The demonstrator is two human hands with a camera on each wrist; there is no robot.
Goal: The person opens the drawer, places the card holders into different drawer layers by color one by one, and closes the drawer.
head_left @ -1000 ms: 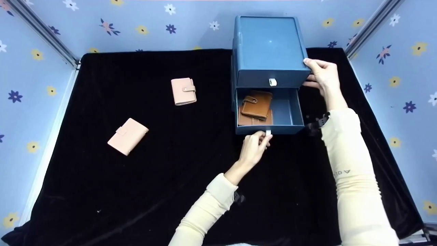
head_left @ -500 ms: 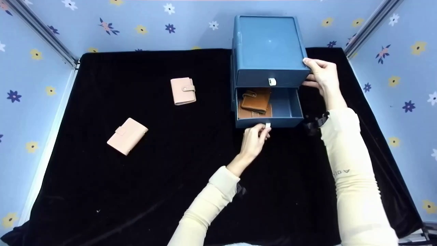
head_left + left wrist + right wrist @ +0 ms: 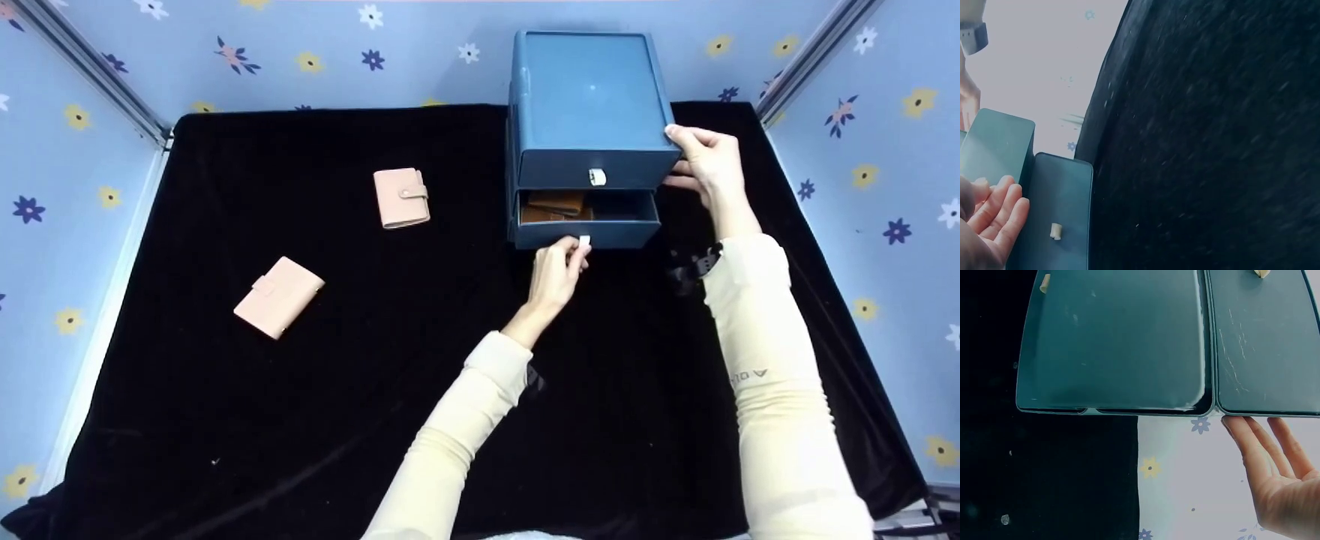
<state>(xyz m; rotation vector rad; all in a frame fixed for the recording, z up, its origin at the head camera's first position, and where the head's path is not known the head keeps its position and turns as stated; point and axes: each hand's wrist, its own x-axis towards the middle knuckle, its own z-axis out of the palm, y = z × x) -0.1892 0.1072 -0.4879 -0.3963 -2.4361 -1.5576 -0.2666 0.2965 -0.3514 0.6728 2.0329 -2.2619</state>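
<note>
A blue two-drawer storage box (image 3: pixel 592 90) stands at the back right of the black cloth. Its lower drawer (image 3: pixel 630 234) is partly out, with two brown snap-strap wallets (image 3: pixel 556 202) inside, their rear parts hidden under the upper drawer front (image 3: pixel 555 169). My left hand (image 3: pixel 553 277) pinches the white pull tab (image 3: pixel 584 241) of this lower drawer between thumb and index finger. At the box's right front corner, my right hand (image 3: pixel 709 165) has its thumb on the top edge. In the right wrist view its extended fingers (image 3: pixel 1249 444) touch the side.
On the cloth left of the box lie two pink snap-strap wallets, one upright (image 3: pixel 397 196) near the middle and one slanted (image 3: pixel 279 298) farther left. Blue flowered panels (image 3: pixel 330 45) enclose the back and sides. The upper drawer, with its white tab (image 3: pixel 597 177), is closed.
The left hand has moved away from me with the lower drawer, which has slid farther into the box and covers more of the brown wallets. The right hand stays at the corner.
</note>
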